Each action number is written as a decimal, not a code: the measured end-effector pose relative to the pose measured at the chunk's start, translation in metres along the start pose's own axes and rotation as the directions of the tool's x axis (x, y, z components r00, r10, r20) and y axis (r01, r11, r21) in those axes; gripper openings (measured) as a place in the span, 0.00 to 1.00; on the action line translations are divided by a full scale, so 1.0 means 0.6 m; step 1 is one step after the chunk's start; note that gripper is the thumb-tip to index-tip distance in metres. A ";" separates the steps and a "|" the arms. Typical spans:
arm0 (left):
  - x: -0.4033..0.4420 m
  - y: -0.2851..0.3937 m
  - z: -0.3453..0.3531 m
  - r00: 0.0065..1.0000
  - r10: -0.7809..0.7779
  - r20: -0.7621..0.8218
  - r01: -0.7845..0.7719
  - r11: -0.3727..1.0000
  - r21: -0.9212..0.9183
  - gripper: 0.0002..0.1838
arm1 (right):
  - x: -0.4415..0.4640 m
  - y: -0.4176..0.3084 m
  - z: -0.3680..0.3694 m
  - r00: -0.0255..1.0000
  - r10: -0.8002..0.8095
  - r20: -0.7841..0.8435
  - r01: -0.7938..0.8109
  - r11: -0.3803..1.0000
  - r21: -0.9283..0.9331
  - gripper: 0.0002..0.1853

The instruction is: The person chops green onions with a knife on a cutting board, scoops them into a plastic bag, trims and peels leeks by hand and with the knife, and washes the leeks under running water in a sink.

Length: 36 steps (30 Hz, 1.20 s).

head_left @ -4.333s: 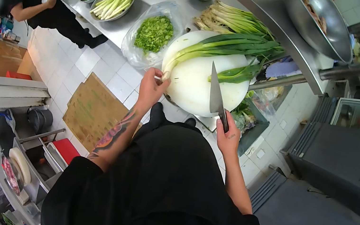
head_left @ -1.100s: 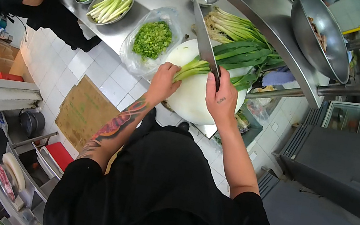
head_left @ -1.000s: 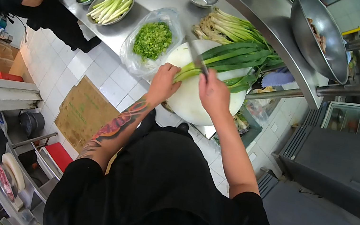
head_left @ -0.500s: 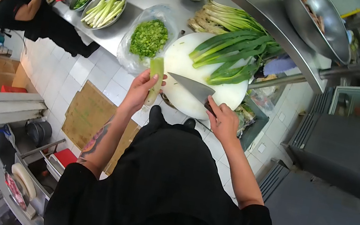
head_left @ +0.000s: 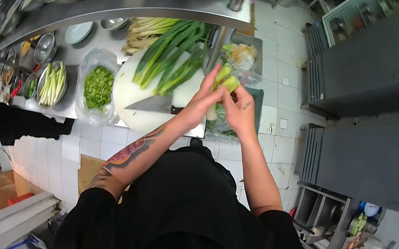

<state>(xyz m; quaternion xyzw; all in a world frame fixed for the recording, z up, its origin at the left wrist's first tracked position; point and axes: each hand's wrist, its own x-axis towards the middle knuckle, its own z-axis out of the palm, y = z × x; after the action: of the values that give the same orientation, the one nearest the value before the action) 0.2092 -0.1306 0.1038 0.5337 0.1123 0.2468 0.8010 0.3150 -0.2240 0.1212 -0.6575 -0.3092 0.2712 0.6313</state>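
Both my hands hold a pale green leek stalk (head_left: 229, 82) above a grey bin at the table's right edge. My left hand (head_left: 202, 102) presses along its near side. The fingers of my right hand (head_left: 240, 113) close around the other side, and its lower white end is partly hidden. On the round white cutting board (head_left: 127, 80) lies a cleaver-like kitchen knife (head_left: 152, 103), its dark handle beside my left wrist. Long green leek leaves (head_left: 168, 60) spread across the back of the board.
Chopped greens (head_left: 98, 88) fill a plastic bag left of the board. Further left, cut stalks (head_left: 53, 83) sit in a metal bowl. The bin (head_left: 255, 100) holds trimmings. A steel shelf (head_left: 177, 7) with large bowls overhangs the table. Another person (head_left: 7, 123) stands far left.
My right hand has let go of the knife, which now rests on the board. Both hands have moved right with the stalk, from the board's left side to above the bin. The view has turned right.
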 end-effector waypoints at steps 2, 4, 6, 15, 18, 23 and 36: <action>0.019 -0.002 0.025 0.997 -0.076 0.020 0.076 0.997 -0.012 0.36 | -0.009 0.001 -0.029 0.997 -0.060 0.042 0.058 0.997 0.052 0.11; 0.046 -0.028 0.032 0.998 -0.024 0.058 0.023 0.999 0.025 0.35 | -0.012 -0.008 -0.054 0.999 -0.032 -0.003 0.032 0.994 0.109 0.12; 0.077 -0.066 0.030 0.996 -0.064 -0.055 0.061 0.996 -0.065 0.30 | -0.011 -0.002 -0.084 0.999 -0.004 -0.041 0.011 0.986 0.168 0.13; 0.121 -0.070 0.027 0.948 -0.316 0.030 0.315 0.949 0.023 0.23 | 0.002 0.030 -0.203 0.967 0.134 -0.219 -0.085 0.972 0.219 0.16; 0.118 -0.103 0.069 0.991 -0.047 0.126 0.000 0.936 0.351 0.28 | 0.023 0.029 -0.157 0.985 0.096 -0.144 -0.083 0.992 0.098 0.13; 0.102 -0.097 0.087 0.993 -0.107 0.055 0.091 0.969 0.228 0.31 | 0.034 0.053 -0.161 0.985 0.160 -0.066 -0.140 0.961 0.238 0.09; 0.134 -0.074 0.082 0.997 0.057 0.047 -0.040 0.954 -0.297 0.16 | 0.004 0.157 -0.242 0.832 0.352 -0.429 -0.062 0.827 0.558 0.14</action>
<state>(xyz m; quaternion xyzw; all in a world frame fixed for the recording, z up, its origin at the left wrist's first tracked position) 0.3116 -0.1422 0.0901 0.4169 0.0388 0.2656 0.8684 0.4310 -0.3198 0.0354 -0.5394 0.0325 0.2283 0.8099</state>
